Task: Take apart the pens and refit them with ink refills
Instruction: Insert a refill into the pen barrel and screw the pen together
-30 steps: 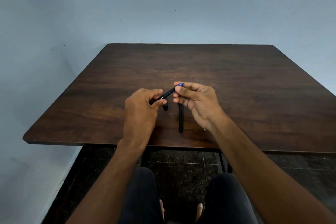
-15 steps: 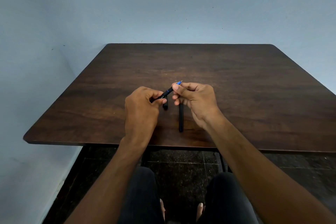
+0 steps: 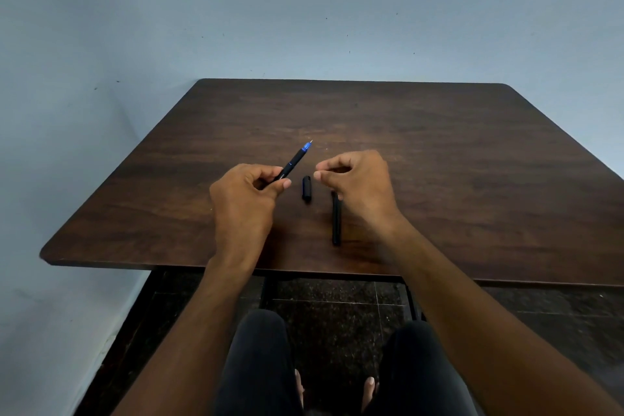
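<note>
My left hand (image 3: 246, 192) grips the lower end of a black pen (image 3: 293, 163), held above the table with its blue tip pointing up and away to the right. My right hand (image 3: 358, 182) hovers just right of that pen with its fingers curled, thumb near the index fingertip, and nothing visible in it. A short black cap (image 3: 306, 189) lies on the table between my hands. A second black pen (image 3: 336, 224) lies lengthwise toward me, its far end hidden under my right hand.
The dark wooden table (image 3: 456, 162) stands in a corner, with blue-grey walls behind it and to the left. Its near edge runs just above my knees, over a dark tiled floor.
My right hand has let go of the pen's blue tip and drawn back to the right. My left hand has swung the pen so its tip points further up and away.
</note>
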`<state>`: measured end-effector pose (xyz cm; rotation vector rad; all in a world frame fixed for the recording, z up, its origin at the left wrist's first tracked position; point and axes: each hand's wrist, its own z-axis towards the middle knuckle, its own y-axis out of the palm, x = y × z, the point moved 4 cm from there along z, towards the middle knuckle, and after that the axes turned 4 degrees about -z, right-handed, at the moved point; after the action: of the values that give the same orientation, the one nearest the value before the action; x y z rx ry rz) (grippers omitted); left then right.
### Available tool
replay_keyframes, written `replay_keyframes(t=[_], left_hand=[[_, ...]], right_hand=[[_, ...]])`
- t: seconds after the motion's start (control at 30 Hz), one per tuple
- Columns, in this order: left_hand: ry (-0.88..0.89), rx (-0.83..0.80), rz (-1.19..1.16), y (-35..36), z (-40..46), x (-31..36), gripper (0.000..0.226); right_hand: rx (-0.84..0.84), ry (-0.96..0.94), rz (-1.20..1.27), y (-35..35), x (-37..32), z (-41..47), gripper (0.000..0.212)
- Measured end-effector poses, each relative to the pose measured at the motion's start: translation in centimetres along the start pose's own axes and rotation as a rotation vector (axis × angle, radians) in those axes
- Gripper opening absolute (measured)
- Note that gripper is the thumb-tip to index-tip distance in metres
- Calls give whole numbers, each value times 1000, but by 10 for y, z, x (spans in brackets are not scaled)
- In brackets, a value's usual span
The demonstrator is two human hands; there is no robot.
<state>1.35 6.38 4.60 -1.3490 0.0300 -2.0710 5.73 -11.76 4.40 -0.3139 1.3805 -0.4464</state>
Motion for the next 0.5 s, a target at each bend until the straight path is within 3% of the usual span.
replay_keyframes(t=[0.13, 0.23, 0.37, 0.5], left_hand=[[-15, -1, -4, -1, 1, -2, 24], [-6, -2, -6, -3, 2, -7, 25], [1, -7, 4, -6, 3, -12, 26], [-8, -15, 11, -8, 3, -15, 26]], right_hand=[[-107, 78, -345, 21, -10, 15, 12], [-165, 149, -506, 41, -12, 25, 28], [-158, 165, -622, 56, -12, 33, 39], [-187, 195, -674, 59, -13, 37, 34]])
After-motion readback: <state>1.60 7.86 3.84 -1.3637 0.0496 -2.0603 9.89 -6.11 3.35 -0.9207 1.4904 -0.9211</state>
